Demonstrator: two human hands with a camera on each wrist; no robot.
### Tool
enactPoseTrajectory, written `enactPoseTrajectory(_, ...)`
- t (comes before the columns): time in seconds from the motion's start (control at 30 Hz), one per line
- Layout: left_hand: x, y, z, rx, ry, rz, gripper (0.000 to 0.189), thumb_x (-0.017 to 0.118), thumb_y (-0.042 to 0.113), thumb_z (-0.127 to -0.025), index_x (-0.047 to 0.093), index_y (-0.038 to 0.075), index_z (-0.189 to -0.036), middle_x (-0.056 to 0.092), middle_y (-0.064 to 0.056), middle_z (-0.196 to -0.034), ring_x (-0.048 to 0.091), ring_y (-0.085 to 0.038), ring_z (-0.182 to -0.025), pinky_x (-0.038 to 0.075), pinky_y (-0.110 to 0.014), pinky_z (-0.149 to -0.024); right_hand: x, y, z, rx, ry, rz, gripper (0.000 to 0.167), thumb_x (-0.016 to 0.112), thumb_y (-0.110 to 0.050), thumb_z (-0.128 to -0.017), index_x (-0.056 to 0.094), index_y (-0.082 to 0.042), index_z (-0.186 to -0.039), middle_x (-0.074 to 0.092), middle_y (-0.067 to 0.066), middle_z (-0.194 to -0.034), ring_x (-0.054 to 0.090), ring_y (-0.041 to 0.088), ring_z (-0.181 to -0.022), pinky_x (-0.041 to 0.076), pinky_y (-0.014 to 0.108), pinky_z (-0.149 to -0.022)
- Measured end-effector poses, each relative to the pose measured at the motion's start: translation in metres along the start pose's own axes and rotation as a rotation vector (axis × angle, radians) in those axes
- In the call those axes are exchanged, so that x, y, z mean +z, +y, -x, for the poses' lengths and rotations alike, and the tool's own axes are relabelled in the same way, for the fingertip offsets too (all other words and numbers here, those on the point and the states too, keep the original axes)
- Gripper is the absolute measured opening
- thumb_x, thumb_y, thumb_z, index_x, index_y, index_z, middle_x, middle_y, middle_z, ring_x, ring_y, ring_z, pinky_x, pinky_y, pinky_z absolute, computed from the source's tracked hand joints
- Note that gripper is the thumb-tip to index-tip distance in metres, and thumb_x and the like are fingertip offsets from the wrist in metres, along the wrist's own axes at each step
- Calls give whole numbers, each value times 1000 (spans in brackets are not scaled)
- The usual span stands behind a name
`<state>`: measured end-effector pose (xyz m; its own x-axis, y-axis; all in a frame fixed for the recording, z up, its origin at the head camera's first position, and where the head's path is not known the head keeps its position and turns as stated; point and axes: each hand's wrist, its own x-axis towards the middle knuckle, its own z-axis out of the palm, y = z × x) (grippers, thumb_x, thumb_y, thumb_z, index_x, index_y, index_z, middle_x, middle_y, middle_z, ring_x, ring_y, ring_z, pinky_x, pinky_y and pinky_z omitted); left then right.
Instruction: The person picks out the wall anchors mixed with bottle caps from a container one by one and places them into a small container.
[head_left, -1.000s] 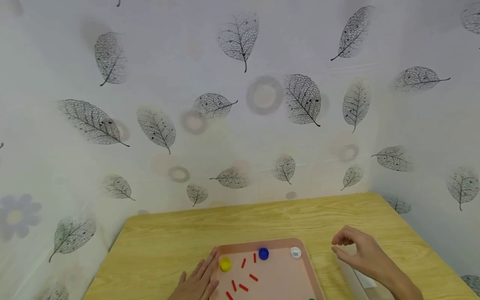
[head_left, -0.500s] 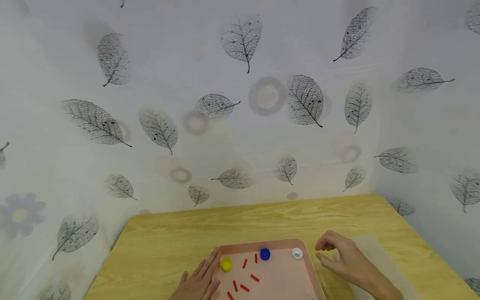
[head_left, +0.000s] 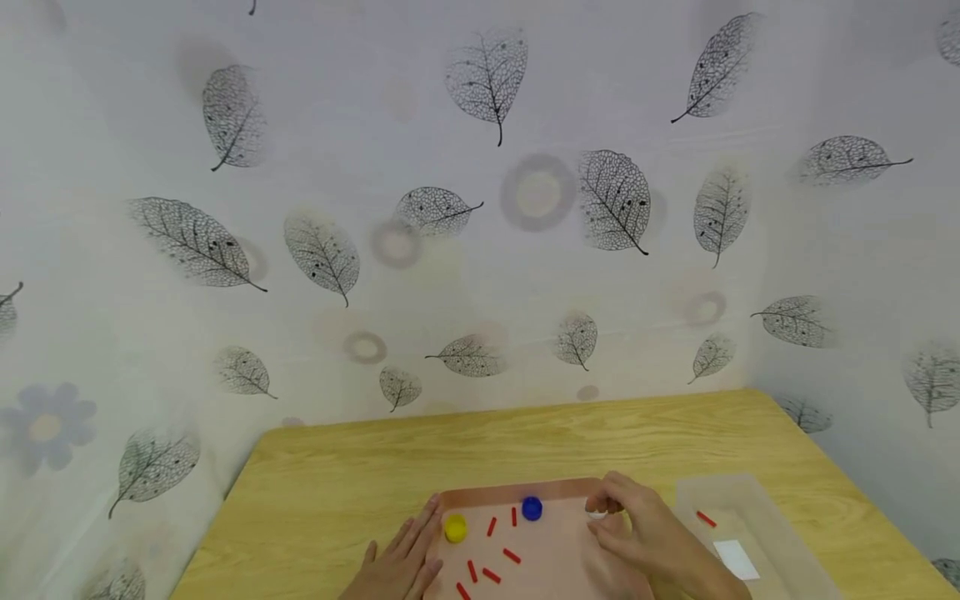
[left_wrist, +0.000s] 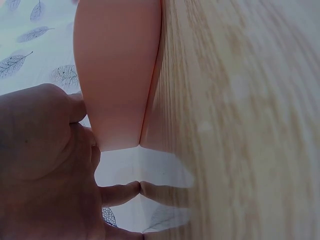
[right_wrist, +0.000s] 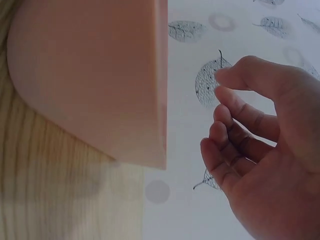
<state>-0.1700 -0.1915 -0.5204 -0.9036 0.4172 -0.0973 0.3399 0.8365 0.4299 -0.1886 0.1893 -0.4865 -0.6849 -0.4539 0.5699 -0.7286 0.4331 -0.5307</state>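
Observation:
Straight fingers of my left hand [head_left: 397,554] rest along the left side of a pink tray [head_left: 558,575]; the left wrist view shows the tray's outer wall [left_wrist: 117,75] beside them. Over the tray's right rim reaches my right hand [head_left: 648,533], its thumb and forefinger apart, close over a round white cap [head_left: 596,514] that they partly hide. Nothing shows between these fingers in the right wrist view, where the hand [right_wrist: 270,135] is loosely bent beside the tray wall [right_wrist: 90,75]. Inside the tray lie a yellow cap [head_left: 455,527], a blue cap [head_left: 532,508] and several short red sticks [head_left: 512,556].
Right of the tray stands a shallow whitish box [head_left: 795,550], with one red stick [head_left: 706,519] and a white rectangular piece [head_left: 737,559] in it. The wooden table [head_left: 337,467] reaches back to a leaf-patterned backdrop [head_left: 480,275].
My right hand has moved left, from above the whitish box to over the tray's right side by the white cap. The red stick in the box now shows. My left hand stays put.

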Motion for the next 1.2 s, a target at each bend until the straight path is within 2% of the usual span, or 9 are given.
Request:
enactPoseTrajectory(0.13, -1, 1, 0, 3, 2, -2, 65, 26, 57, -109, 17, 27, -166, 11, 6, -172, 37, -45, -145, 22, -90, -95, 11, -4, -3, -4, -30, -40, 24, 77, 2, -86, 65, -14, -98, 62, 1, -92, 58, 8, -82, 54, 25, -68)
enactPoseTrajectory(0.27, -2, 2, 0, 6, 0, -5, 65, 26, 57, -109, 17, 26, -166, 11, 6, -172, 37, -45, -145, 23, -90, -94, 18, -11, -2, 113, -88, -69, 14, 75, -7, -92, 64, -13, -97, 58, -4, -98, 53, 4, -85, 50, 25, -70)
enactPoseTrajectory(0.37, -3, 3, 0, 6, -3, -5, 66, 26, 57, -109, 17, 26, -167, 11, 6, -172, 37, -44, -146, 23, -90, -94, 24, -15, -3, 135, -91, -54, 13, 75, -11, -92, 64, -15, -97, 55, -8, -99, 50, 2, -87, 49, 25, -71)
enactPoseTrajectory(0.43, -3, 3, 0, 4, -5, -3, 66, 25, 58, -109, 16, 26, -167, 11, 6, -172, 36, -44, -146, 22, -90, -94, 29, -16, -4, 74, -72, -31, 16, 77, -8, -90, 64, -14, -96, 56, -7, -97, 50, 3, -86, 49, 25, -70)
enactPoseTrajectory(0.6, -2, 2, 0, -3, -3, 3, 66, 25, 58, -109, 16, 26, -167, 10, 7, -172, 36, -44, -146, 22, -90, -94, 40, -16, -12, -59, -51, -58, 24, 77, 3, -85, 63, -11, -97, 59, -4, -92, 53, 4, -83, 51, 23, -67)
enactPoseTrajectory(0.77, 0, 1, 1, -4, 7, 10, 68, 28, 56, -109, 18, 21, -166, 11, 4, -173, 37, -47, -144, 24, -90, -93, 50, -20, -20, -78, -25, -13, 28, 80, 4, -80, 63, -11, -97, 60, -3, -92, 55, 5, -80, 52, 21, -67)
enactPoseTrajectory(0.87, -1, 0, 2, -3, 4, 15, 68, 29, 55, -110, 19, 18, -166, 11, 1, -173, 38, -49, -143, 26, -90, -92, 56, -25, -23, -9, -48, 10, 24, 80, 0, -81, 64, -13, -95, 59, -6, -91, 55, 5, -81, 52, 22, -68)
enactPoseTrajectory(1.07, -3, -1, 1, -3, -20, 27, 68, 29, 56, -109, 18, 20, -166, 11, 2, -173, 38, -49, -143, 26, -90, -91, 69, -33, -27, 291, -189, -112, 11, 71, -5, -89, 66, -12, -97, 61, -5, -94, 54, 4, -87, 53, 26, -77)
enactPoseTrajectory(1.2, -3, -1, 1, -3, -22, 27, 68, 28, 57, -109, 16, 21, -166, 9, 4, -173, 37, -48, -144, 26, -90, -92, 80, -32, -27, 323, -194, -107, 11, 71, -4, -89, 66, -10, -96, 61, -5, -95, 55, 6, -86, 53, 26, -77)
